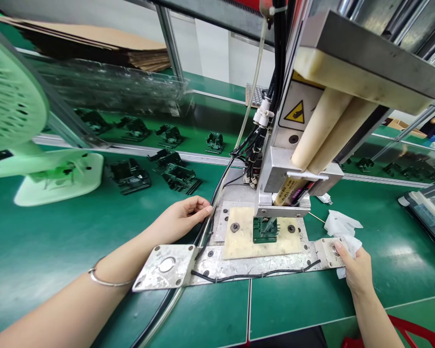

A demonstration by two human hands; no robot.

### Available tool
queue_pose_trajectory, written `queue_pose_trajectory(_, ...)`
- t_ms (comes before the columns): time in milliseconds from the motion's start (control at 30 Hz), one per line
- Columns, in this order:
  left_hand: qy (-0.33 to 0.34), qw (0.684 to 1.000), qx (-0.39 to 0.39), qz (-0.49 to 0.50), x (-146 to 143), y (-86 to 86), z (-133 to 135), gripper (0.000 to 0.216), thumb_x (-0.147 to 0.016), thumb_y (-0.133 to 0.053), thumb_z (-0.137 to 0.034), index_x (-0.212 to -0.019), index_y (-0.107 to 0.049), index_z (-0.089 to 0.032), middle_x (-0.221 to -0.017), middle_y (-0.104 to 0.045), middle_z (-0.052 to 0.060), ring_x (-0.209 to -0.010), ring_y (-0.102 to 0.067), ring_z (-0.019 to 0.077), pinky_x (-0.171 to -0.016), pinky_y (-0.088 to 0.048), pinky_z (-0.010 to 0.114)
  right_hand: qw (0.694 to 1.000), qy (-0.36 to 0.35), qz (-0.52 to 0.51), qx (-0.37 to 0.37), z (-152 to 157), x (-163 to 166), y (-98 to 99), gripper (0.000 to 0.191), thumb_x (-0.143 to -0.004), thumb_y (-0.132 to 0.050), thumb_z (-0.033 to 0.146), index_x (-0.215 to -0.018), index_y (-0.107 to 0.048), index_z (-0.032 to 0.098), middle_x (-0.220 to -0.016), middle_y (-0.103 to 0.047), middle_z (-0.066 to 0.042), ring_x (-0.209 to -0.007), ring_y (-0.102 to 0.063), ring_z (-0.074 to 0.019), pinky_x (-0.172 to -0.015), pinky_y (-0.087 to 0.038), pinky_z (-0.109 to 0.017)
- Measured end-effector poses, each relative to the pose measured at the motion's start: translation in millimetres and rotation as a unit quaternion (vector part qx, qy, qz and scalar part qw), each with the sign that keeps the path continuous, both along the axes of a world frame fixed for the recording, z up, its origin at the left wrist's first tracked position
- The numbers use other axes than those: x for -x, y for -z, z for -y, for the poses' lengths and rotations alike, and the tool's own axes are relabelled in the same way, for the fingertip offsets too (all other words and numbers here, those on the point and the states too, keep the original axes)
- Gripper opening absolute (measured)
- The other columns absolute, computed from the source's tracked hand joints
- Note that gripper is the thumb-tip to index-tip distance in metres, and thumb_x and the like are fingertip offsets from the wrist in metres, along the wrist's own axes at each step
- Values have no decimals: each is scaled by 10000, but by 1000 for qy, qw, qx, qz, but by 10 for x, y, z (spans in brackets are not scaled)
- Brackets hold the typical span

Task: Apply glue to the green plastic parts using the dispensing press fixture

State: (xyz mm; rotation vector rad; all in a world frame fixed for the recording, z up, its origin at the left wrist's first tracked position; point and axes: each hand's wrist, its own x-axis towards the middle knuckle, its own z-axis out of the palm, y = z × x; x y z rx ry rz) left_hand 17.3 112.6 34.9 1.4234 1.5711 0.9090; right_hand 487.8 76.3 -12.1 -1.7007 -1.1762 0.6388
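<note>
Looking down from the head cam at a green tabletop (217,316), pale wall (213,53) at the back. Big benchtop press (271,159) right of centre, mint-green fan (12,92) way over left, stack of cardboard sheets (90,38) up behind. Dark green plastic part (264,232) sitting on the cream fixture plate (235,244) right under the press, plus some loose plastic parts (128,176) lying between fan and press.

Now the hard-to-see stuff. Left hand (183,217) up by the clear tube (251,96), fingers curled; can't tell if pinching or just touching, so no call on that grip. Right hand (357,266) with thumb on the right switch block (324,252), other fingers mostly hidden; can't tell how tight that grip is either. Top of the press and left side of the fan cut off, red chair edge (420,331) just peeking in at lower right.

Materials-wise: scuffed bare metal on the left switch block (148,270), with a round silver button (166,264). Smooth cream cylinders (333,125) side by side in the press. Crumpled white wipe (342,223) near the right hand. Thin metal bangle (110,284) on the left forearm.
</note>
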Motion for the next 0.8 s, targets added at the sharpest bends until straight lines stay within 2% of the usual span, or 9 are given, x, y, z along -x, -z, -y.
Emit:
queue_pose_trajectory(300,-1,1000,-1,5,-16,-33,2,741,-602,-691,-912,-789,-658,-195,-712,-626,14,-676,-564,184,-675,-478,319,1000,10,-8,1,8,46,-40,591,-587,-842,679,-901,-819,179,-922,-801,-120,-874,-746,-347,-732,-606,-405)
queue_pose_trajectory(600,-11,1000,9,19,-22,-40,1,743,-558,-735,-900,-792,-653,-199,-724,-636,12,-686,-579,186,-679,-506,322,1000,13,10,-18,13,121,-135,507,-608,-825,631,-847,-807,185,-835,-791,-96,-790,-727,-312,-688,-580,-386)
queue_pose_trajectory(800,-6,999,30,30,-44,-102,31,714,-608,-779,-832,-864,-645,-180,-778,-631,11,-744,-572,175,-744,-504,320,999,24,28,-22,32,126,-161,526,-610,-818,646,-859,-802,183,-864,-792,-100,-834,-724,-321,-754,-563,-418)
